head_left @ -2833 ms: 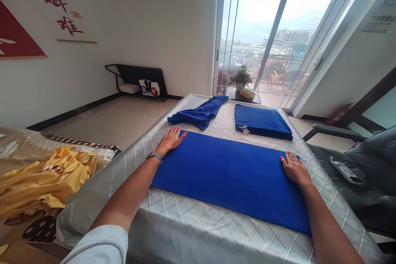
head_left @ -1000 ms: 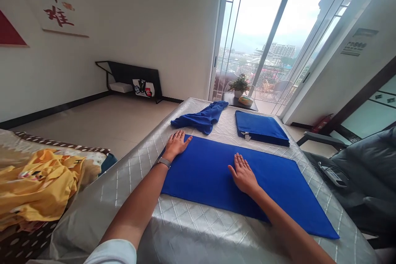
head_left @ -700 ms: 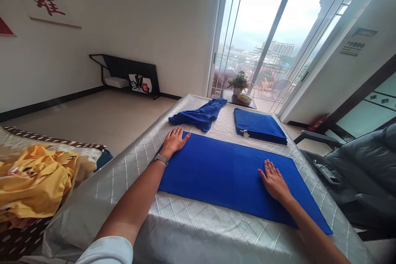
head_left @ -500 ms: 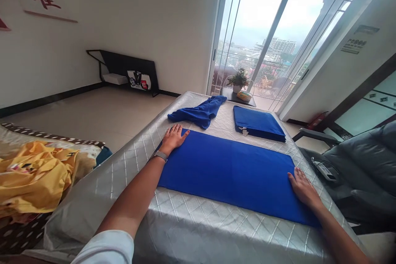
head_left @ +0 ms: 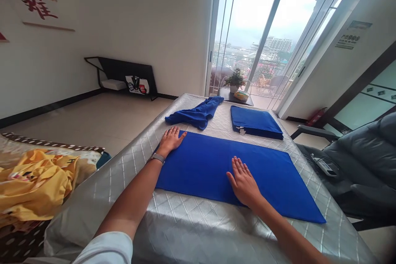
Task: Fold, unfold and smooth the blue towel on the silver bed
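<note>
A blue cloth (head_left: 204, 165) lies spread flat as a long rectangle across the silvery quilted table cover (head_left: 173, 214). My left hand (head_left: 170, 139) rests flat at its far left corner, fingers stretched out, a watch on the wrist. Over the middle of the cloth is my right hand (head_left: 243, 181), open and palm down; whether it presses on the fabric I cannot tell. Behind the cloth, a crumpled blue cloth (head_left: 198, 114) sits on the left. To the right of that is a neat stack of folded blue cloths (head_left: 256, 121) with white tags at one corner.
Yellow printed fabric (head_left: 40, 185) is heaped on a cushion at the left. A dark leather armchair (head_left: 365, 161) with a remote-like device (head_left: 323, 166) stands close on the right. Beyond the table's far end are a potted plant (head_left: 235, 80) and a sliding glass door (head_left: 256, 20).
My right hand has moved left from the cloth's right edge to its middle. My left hand stays at the left corner. The view has shifted slightly.
</note>
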Action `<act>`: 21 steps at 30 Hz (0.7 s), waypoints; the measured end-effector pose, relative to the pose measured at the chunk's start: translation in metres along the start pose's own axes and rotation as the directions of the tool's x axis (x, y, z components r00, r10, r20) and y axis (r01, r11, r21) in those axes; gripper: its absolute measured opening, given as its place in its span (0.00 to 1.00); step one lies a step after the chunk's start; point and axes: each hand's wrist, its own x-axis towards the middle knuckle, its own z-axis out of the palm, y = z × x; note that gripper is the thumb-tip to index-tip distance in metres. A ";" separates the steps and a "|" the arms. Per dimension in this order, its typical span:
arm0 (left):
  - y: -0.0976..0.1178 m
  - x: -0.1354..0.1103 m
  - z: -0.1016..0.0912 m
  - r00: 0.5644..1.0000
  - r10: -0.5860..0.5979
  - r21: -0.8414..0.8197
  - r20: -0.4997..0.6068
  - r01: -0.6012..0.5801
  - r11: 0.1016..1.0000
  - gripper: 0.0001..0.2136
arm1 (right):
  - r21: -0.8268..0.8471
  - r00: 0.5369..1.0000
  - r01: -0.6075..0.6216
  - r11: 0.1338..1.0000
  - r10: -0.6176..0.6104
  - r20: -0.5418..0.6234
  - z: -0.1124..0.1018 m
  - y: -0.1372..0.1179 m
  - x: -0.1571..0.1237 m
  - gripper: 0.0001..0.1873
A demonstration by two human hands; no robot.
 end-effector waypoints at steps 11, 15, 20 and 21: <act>-0.001 0.001 0.002 1.000 0.009 -0.004 -0.003 -0.009 1.000 0.37 | -0.098 0.983 -0.183 0.978 0.182 -0.014 0.009 0.069 -0.038 0.44; 0.001 -0.002 0.000 1.000 0.013 -0.021 -0.022 -0.014 1.000 0.36 | -0.138 0.939 -0.336 0.932 0.321 -0.122 0.008 0.147 -0.073 0.45; 0.007 -0.013 -0.011 0.978 0.051 0.004 -0.202 -0.051 0.999 0.34 | -0.121 0.911 -0.399 0.909 0.379 -0.162 0.004 0.213 -0.105 0.45; 0.008 -0.016 -0.014 0.964 0.078 0.014 -0.255 -0.077 0.997 0.33 | -0.120 0.909 -0.404 0.907 0.382 -0.169 0.003 0.217 -0.108 0.45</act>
